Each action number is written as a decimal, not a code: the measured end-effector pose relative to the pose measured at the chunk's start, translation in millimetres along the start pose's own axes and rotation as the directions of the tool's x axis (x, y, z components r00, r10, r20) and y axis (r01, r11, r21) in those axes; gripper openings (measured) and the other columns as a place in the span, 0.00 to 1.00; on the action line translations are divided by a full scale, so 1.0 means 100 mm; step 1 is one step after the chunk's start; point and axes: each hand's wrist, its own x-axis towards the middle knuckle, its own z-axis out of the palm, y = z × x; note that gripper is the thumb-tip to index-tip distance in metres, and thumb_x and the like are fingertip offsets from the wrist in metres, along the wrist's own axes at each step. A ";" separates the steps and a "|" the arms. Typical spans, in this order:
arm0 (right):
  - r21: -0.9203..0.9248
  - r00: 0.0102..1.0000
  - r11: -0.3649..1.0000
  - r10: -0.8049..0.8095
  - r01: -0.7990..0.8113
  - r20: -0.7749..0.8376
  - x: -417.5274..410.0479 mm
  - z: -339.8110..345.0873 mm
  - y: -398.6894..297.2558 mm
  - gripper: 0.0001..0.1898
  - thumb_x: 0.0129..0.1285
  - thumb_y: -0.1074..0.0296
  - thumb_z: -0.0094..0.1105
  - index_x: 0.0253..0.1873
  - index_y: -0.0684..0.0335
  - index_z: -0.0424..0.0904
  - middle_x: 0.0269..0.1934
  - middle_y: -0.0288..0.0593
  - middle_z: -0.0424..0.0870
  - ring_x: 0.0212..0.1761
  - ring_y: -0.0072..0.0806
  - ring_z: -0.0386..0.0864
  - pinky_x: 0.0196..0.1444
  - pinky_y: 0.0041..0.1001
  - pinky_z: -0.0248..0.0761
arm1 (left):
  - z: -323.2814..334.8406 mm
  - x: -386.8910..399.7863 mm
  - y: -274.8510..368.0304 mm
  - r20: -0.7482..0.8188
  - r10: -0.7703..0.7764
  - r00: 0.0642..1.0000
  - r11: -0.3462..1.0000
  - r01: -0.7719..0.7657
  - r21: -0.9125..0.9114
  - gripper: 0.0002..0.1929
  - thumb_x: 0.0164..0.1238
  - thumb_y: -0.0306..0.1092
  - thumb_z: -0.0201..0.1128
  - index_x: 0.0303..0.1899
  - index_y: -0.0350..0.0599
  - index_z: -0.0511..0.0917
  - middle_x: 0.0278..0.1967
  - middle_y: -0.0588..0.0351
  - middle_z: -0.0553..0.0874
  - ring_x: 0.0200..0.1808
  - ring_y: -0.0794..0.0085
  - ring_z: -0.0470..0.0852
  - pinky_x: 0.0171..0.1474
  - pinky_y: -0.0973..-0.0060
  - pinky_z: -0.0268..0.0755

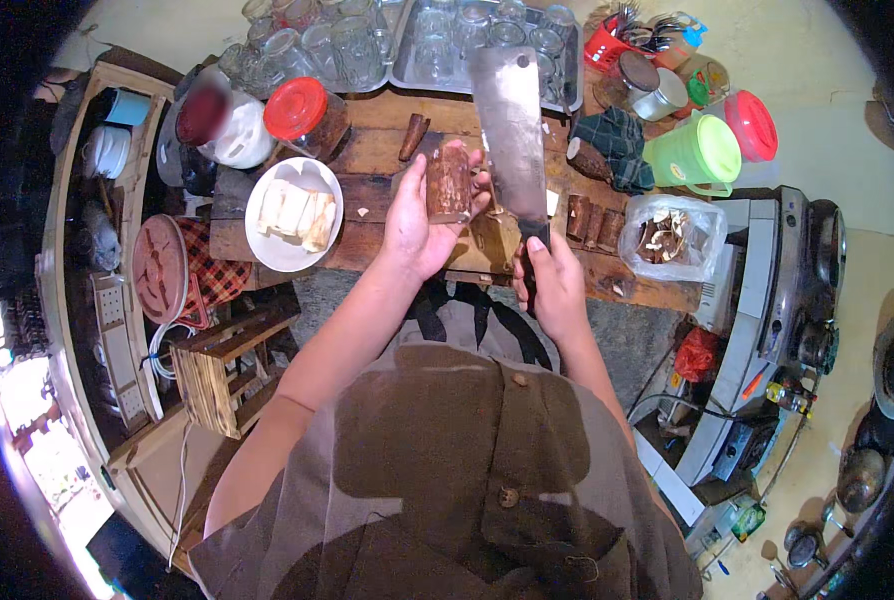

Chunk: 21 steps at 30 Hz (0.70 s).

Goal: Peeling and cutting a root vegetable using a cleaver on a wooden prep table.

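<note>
My left hand (411, 232) is wrapped around a thick chunk of unpeeled cassava root (449, 184), brown-barked with a pinkish top end. In my right hand (559, 277) is a cleaver (513, 135) by its dark handle, the broad blade pointing up and away, just right of the chunk. Peeled white cassava pieces (295, 211) lie in a white bowl (255, 244) on the left. Several unpeeled cassava pieces (593, 223) line up to the right of my right hand. A clear plastic bag (706, 251) beside them contains peelings (663, 234).
Trays of glass mugs (432, 56) stand along the back of the wooden table (372, 191). A tapered root end (415, 136) lies behind my left hand. At right are a dark checked cloth (618, 142), another root (588, 159), a green pitcher (687, 154) and a gas stove (784, 262).
</note>
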 end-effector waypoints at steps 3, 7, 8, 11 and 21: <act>-0.074 0.998 0.996 -0.055 0.055 0.002 -0.14 0.03 -0.11 0.11 0.72 0.61 0.46 0.43 0.64 0.68 0.23 0.30 0.69 0.18 0.13 0.65 0.18 0.16 0.60 | -0.20 0.10 0.03 0.285 0.043 0.958 0.997 -0.022 -0.076 0.23 0.77 0.47 0.36 0.56 0.41 0.70 0.48 0.53 0.80 0.45 0.66 0.80 0.52 0.70 0.72; -0.274 0.995 0.957 -0.093 0.096 0.021 -0.27 0.06 -0.26 0.13 0.72 0.61 0.45 0.45 0.66 0.68 0.22 0.34 0.70 0.19 0.16 0.65 0.21 0.19 0.60 | 0.17 0.06 0.04 -0.030 0.219 0.975 0.966 -0.212 0.146 0.21 0.77 0.46 0.37 0.56 0.42 0.70 0.51 0.54 0.80 0.51 0.67 0.79 0.58 0.66 0.68; -0.316 0.992 0.941 -0.123 0.117 0.003 -0.28 0.07 -0.28 0.12 0.72 0.63 0.46 0.45 0.68 0.68 0.21 0.33 0.70 0.20 0.17 0.65 0.23 0.21 0.60 | 0.17 0.06 0.04 -0.027 0.230 0.973 0.964 -0.224 0.141 0.21 0.77 0.45 0.38 0.56 0.40 0.70 0.53 0.53 0.79 0.54 0.67 0.78 0.60 0.66 0.67; -0.340 0.997 0.938 -0.081 0.071 -0.014 -0.30 0.05 -0.30 0.12 0.72 0.63 0.46 0.46 0.68 0.68 0.20 0.35 0.70 0.20 0.19 0.66 0.24 0.23 0.61 | 0.26 0.06 0.04 -0.025 0.282 0.959 0.945 -0.274 0.177 0.21 0.78 0.46 0.38 0.56 0.41 0.69 0.53 0.53 0.78 0.54 0.69 0.78 0.60 0.67 0.67; -0.387 0.993 0.919 -0.105 0.075 -0.059 -0.29 0.06 -0.24 0.13 0.72 0.61 0.46 0.46 0.68 0.68 0.19 0.36 0.71 0.20 0.20 0.68 0.24 0.23 0.62 | 0.28 0.07 0.00 0.006 0.377 0.926 0.886 -0.362 0.288 0.19 0.78 0.46 0.37 0.54 0.43 0.68 0.48 0.56 0.77 0.51 0.73 0.76 0.58 0.70 0.67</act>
